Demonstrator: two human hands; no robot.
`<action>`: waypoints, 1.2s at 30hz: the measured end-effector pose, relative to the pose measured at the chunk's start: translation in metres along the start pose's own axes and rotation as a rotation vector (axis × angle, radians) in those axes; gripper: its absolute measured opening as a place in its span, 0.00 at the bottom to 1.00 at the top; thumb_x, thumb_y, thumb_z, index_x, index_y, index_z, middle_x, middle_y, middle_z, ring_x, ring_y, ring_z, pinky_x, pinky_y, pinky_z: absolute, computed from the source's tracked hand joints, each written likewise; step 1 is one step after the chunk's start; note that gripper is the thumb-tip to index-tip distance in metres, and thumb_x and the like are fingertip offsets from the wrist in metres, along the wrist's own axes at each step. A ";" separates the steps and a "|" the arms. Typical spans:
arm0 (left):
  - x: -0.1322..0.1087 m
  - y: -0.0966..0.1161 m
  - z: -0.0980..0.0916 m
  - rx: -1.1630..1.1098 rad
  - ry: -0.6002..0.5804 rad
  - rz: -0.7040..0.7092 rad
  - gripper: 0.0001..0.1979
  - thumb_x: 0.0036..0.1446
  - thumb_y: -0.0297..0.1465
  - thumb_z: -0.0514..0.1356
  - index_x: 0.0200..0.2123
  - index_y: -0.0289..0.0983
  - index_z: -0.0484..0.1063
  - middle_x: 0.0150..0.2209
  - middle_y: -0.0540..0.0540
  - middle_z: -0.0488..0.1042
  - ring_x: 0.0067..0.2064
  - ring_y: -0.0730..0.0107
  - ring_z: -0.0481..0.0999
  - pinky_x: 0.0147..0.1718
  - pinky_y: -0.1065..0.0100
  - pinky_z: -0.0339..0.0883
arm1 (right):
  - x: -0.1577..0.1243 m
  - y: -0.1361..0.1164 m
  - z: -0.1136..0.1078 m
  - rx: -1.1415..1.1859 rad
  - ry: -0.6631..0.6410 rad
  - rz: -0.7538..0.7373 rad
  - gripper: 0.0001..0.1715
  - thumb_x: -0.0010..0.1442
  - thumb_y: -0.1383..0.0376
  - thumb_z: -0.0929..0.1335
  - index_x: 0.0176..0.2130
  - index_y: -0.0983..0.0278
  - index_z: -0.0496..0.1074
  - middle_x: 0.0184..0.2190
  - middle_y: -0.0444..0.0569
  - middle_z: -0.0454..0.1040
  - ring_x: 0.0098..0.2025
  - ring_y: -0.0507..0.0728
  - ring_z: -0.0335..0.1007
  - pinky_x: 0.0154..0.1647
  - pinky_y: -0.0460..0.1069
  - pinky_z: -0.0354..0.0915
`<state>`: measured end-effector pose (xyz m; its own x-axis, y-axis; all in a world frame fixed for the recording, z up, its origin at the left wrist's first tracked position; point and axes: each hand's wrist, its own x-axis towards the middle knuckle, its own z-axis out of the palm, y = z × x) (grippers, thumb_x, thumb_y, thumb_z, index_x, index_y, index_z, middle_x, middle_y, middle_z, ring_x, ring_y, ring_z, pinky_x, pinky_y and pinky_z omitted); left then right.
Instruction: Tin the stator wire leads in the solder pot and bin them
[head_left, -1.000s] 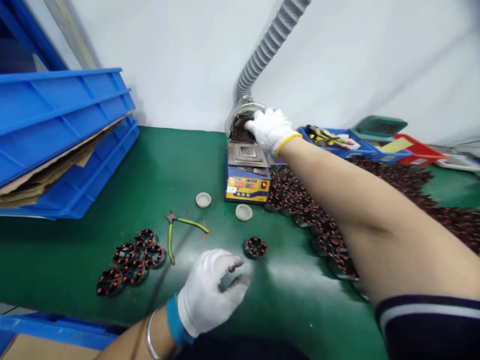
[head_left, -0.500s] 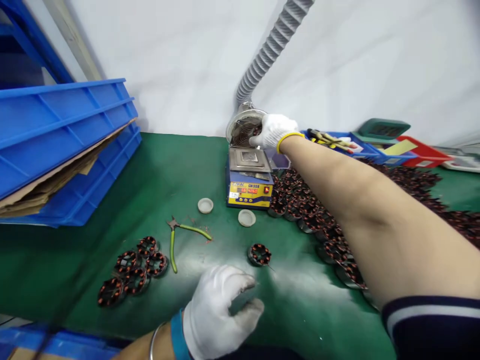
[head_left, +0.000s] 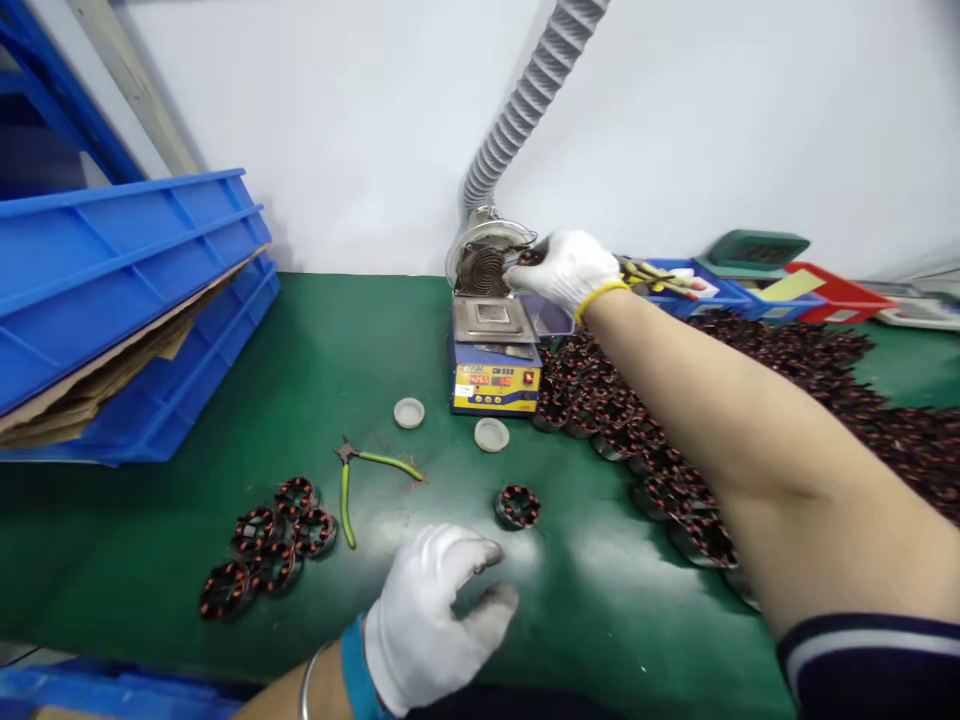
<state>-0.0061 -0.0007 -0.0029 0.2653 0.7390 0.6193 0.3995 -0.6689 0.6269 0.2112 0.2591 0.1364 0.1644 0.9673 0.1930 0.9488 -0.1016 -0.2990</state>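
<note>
My right hand (head_left: 564, 268), in a white glove, reaches far across the green mat and pinches a small copper-wound stator (head_left: 531, 256) just in front of the round metal hood (head_left: 480, 255) above the blue solder pot (head_left: 493, 350). My left hand (head_left: 431, 620), also gloved, hovers low over the mat near the front edge, fingers loosely curled and apart, holding nothing. A single stator (head_left: 517, 506) lies just beyond its fingertips. Green-handled cutters (head_left: 352, 478) lie to the left of it.
A cluster of several stators (head_left: 266, 545) sits at the left front. A large heap of stators (head_left: 750, 400) covers the right side. Stacked blue crates (head_left: 112, 300) stand at left. Two white caps (head_left: 409, 412) lie before the pot. Coloured bins (head_left: 757, 280) line the back right.
My right hand has drawn back a little to the right from the hood's mouth, with a stator now showing in its fingers. The left hand has barely shifted.
</note>
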 end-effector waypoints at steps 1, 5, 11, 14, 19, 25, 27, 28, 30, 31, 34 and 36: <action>0.000 0.001 0.000 -0.001 -0.003 0.003 0.06 0.61 0.31 0.60 0.43 0.40 0.72 0.34 0.44 0.80 0.33 0.62 0.82 0.33 0.64 0.77 | -0.012 0.010 -0.003 0.067 0.017 0.032 0.34 0.56 0.46 0.69 0.44 0.74 0.76 0.39 0.61 0.78 0.47 0.63 0.75 0.48 0.56 0.66; -0.001 0.006 0.000 -0.030 -0.027 0.028 0.07 0.62 0.30 0.61 0.44 0.39 0.71 0.36 0.44 0.81 0.35 0.63 0.83 0.36 0.65 0.78 | -0.096 0.060 0.014 0.477 0.010 0.191 0.31 0.51 0.54 0.73 0.50 0.67 0.73 0.44 0.56 0.79 0.47 0.60 0.75 0.52 0.55 0.68; -0.003 0.012 0.000 -0.094 -0.110 0.038 0.09 0.62 0.29 0.61 0.46 0.40 0.72 0.38 0.44 0.81 0.37 0.64 0.83 0.39 0.66 0.79 | -0.245 0.115 0.095 0.721 -0.138 0.239 0.35 0.49 0.62 0.70 0.57 0.62 0.66 0.46 0.54 0.79 0.45 0.61 0.79 0.46 0.57 0.76; -0.004 0.012 0.001 -0.099 -0.144 0.045 0.09 0.61 0.29 0.62 0.46 0.40 0.74 0.38 0.44 0.82 0.37 0.65 0.83 0.40 0.68 0.79 | -0.279 0.116 0.120 0.549 -0.149 0.171 0.32 0.49 0.59 0.72 0.54 0.60 0.70 0.55 0.56 0.75 0.58 0.65 0.73 0.60 0.62 0.70; -0.009 0.001 0.007 -0.058 -0.120 -0.078 0.09 0.58 0.27 0.63 0.43 0.39 0.77 0.38 0.45 0.82 0.37 0.65 0.83 0.40 0.67 0.78 | -0.280 0.120 0.104 0.331 -0.171 -0.035 0.52 0.43 0.53 0.77 0.64 0.61 0.65 0.63 0.59 0.68 0.65 0.69 0.65 0.65 0.63 0.65; 0.000 -0.015 0.023 -0.440 -0.167 -0.736 0.15 0.61 0.41 0.62 0.41 0.35 0.76 0.37 0.41 0.82 0.33 0.65 0.82 0.35 0.64 0.78 | -0.264 0.171 0.075 -0.248 0.063 0.029 0.35 0.60 0.54 0.68 0.60 0.71 0.67 0.46 0.67 0.77 0.55 0.75 0.70 0.59 0.71 0.60; 0.003 -0.017 0.027 -0.604 -0.199 -0.903 0.22 0.57 0.48 0.65 0.42 0.33 0.74 0.37 0.40 0.81 0.32 0.66 0.80 0.32 0.65 0.76 | -0.261 0.182 0.079 -0.304 0.043 -0.024 0.28 0.64 0.62 0.63 0.61 0.69 0.68 0.42 0.63 0.79 0.55 0.72 0.72 0.62 0.73 0.55; 0.004 -0.016 0.028 -0.656 -0.209 -0.961 0.25 0.55 0.50 0.67 0.42 0.33 0.73 0.37 0.40 0.80 0.31 0.67 0.80 0.31 0.66 0.75 | -0.261 0.185 0.082 -0.284 0.052 -0.046 0.27 0.64 0.64 0.62 0.61 0.67 0.68 0.42 0.60 0.80 0.54 0.70 0.73 0.64 0.73 0.52; 0.006 -0.013 0.031 -0.716 -0.235 -1.055 0.30 0.50 0.50 0.70 0.45 0.33 0.72 0.38 0.41 0.79 0.31 0.68 0.78 0.30 0.68 0.73 | -0.266 0.185 0.086 -0.172 0.113 -0.066 0.25 0.63 0.62 0.63 0.57 0.64 0.71 0.43 0.57 0.80 0.53 0.68 0.73 0.66 0.73 0.52; 0.007 -0.010 0.033 -0.739 -0.270 -1.089 0.32 0.49 0.50 0.71 0.47 0.33 0.71 0.39 0.41 0.78 0.31 0.69 0.78 0.29 0.69 0.72 | -0.269 0.182 0.086 -0.086 0.151 -0.076 0.24 0.61 0.60 0.65 0.55 0.63 0.73 0.45 0.56 0.80 0.53 0.68 0.74 0.65 0.72 0.56; 0.014 0.002 0.040 -0.818 -0.442 -1.135 0.44 0.43 0.47 0.75 0.59 0.34 0.64 0.49 0.36 0.76 0.31 0.70 0.77 0.25 0.71 0.70 | -0.282 0.164 0.081 0.213 0.187 -0.187 0.23 0.59 0.59 0.68 0.54 0.60 0.73 0.51 0.54 0.78 0.58 0.67 0.72 0.61 0.65 0.67; 0.021 0.009 0.048 -0.925 -0.572 -1.109 0.52 0.38 0.48 0.77 0.63 0.38 0.60 0.55 0.34 0.72 0.31 0.70 0.77 0.23 0.71 0.68 | -0.289 0.149 0.075 0.376 0.143 -0.323 0.24 0.60 0.61 0.69 0.56 0.58 0.72 0.54 0.53 0.77 0.62 0.66 0.70 0.61 0.62 0.70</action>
<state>0.0450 0.0123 -0.0067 0.5876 0.6672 -0.4577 0.0111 0.5589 0.8291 0.2845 -0.0186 -0.0336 -0.0611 0.8913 0.4492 0.7987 0.3136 -0.5135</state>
